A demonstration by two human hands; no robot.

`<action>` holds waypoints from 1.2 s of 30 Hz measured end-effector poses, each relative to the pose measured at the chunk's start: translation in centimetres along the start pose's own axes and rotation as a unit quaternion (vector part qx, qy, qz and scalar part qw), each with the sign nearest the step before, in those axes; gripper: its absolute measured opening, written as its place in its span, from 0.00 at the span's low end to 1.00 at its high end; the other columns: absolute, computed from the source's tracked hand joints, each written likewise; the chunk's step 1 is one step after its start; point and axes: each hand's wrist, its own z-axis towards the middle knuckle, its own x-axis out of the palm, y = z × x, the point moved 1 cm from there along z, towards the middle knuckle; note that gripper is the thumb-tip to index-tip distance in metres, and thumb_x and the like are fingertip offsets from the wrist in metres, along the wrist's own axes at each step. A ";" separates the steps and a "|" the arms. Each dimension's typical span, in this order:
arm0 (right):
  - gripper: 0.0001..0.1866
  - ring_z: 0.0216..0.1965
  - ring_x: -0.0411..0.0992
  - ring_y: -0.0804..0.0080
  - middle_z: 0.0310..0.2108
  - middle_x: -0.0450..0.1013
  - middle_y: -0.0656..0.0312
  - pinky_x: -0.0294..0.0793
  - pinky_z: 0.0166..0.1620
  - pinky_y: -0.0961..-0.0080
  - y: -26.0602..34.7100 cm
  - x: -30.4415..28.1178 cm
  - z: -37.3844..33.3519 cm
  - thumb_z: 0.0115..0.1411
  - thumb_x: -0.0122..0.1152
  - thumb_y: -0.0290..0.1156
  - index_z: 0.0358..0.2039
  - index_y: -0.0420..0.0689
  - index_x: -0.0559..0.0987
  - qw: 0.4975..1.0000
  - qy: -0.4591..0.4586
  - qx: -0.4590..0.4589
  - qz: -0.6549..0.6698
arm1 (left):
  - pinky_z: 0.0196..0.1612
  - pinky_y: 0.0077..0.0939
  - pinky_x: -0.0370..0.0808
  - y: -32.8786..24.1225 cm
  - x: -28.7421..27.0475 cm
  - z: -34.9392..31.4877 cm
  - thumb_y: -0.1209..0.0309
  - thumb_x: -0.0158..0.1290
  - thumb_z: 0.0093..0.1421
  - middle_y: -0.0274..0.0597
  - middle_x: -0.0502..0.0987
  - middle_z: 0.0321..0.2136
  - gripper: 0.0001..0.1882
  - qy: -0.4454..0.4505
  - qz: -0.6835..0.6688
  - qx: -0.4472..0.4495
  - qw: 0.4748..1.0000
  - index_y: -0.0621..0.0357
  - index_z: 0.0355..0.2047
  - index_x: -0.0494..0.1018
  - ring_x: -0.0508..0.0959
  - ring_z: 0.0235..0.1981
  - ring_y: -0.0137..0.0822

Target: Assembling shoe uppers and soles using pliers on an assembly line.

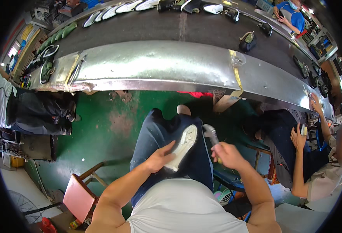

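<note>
Across my lap lies a shoe, bottom side up, its underside pale with a dark edge around it. My left hand grips it from the left, near the lower half. In my right hand, just right of the shoe, is a hammer. Its metal head is raised beside my right knee and stands apart from the shoe. A bit of yellow shows at the lower end of the handle, and my fingers cover the rest of the grip.
Ahead runs a metal-edged bench with a dark conveyor belt carrying several shoes. Close on my right sits a person; another stands at the left. A pink-seated stool is at lower left.
</note>
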 end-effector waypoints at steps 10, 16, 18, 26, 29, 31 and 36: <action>0.22 0.32 0.75 0.40 0.26 0.76 0.48 0.73 0.36 0.51 6.6 -19.1 5.2 0.67 0.52 0.49 0.32 0.40 0.75 0.813 -0.419 -0.092 -0.395 | 0.63 0.36 0.69 -14.8 1.9 3.3 0.50 0.44 0.71 0.48 0.68 0.61 0.36 0.037 -0.027 0.267 0.963 0.59 0.70 0.51 0.71 0.60 0.40; 0.20 0.42 0.75 0.44 0.38 0.77 0.48 0.73 0.43 0.54 6.1 -28.9 12.2 0.65 0.55 0.48 0.35 0.41 0.76 0.746 -0.460 0.012 -0.481 | 0.49 0.42 0.79 -22.7 2.8 11.1 0.45 0.35 0.72 0.53 0.76 0.50 0.33 0.072 -0.138 0.198 0.968 0.60 0.61 0.66 0.81 0.44 0.49; 0.19 0.46 0.74 0.45 0.42 0.76 0.48 0.72 0.47 0.55 3.4 -31.6 13.9 0.65 0.56 0.47 0.39 0.41 0.77 0.726 -0.467 -0.003 -0.506 | 0.49 0.41 0.79 -25.2 2.5 15.0 0.45 0.35 0.72 0.51 0.77 0.50 0.33 0.044 -0.137 0.175 0.974 0.59 0.61 0.66 0.81 0.44 0.49; 0.22 0.56 0.67 0.48 0.53 0.71 0.48 0.63 0.59 0.55 1.1 -32.2 15.2 0.62 0.59 0.41 0.50 0.39 0.77 0.743 -0.511 -0.071 -0.426 | 0.52 0.39 0.77 -40.3 0.6 33.9 0.44 0.37 0.71 0.52 0.77 0.50 0.34 0.135 -0.085 0.120 0.980 0.62 0.59 0.68 0.79 0.49 0.46; 0.21 0.56 0.67 0.48 0.53 0.71 0.48 0.62 0.59 0.55 0.9 -32.0 15.8 0.62 0.59 0.40 0.50 0.39 0.77 0.745 -0.509 -0.077 -0.424 | 0.65 0.38 0.65 -40.6 2.3 40.1 0.43 0.46 0.68 0.59 0.69 0.61 0.40 -0.183 0.382 0.309 0.852 0.68 0.65 0.61 0.70 0.62 0.52; 0.20 0.57 0.66 0.49 0.53 0.71 0.49 0.62 0.59 0.55 1.5 -32.0 15.5 0.61 0.60 0.39 0.50 0.40 0.77 0.750 -0.511 -0.070 -0.414 | 0.63 0.36 0.65 -38.8 0.2 44.5 0.43 0.49 0.66 0.63 0.72 0.57 0.42 -0.189 0.528 0.311 0.767 0.68 0.65 0.61 0.72 0.60 0.50; 0.20 0.54 0.66 0.50 0.51 0.70 0.51 0.61 0.56 0.54 2.0 -32.2 15.0 0.59 0.61 0.37 0.49 0.40 0.76 0.751 -0.505 -0.067 -0.420 | 0.60 0.39 0.68 -42.0 -1.6 47.7 0.41 0.46 0.66 0.63 0.77 0.50 0.40 -0.108 0.446 0.208 0.864 0.68 0.60 0.67 0.75 0.56 0.54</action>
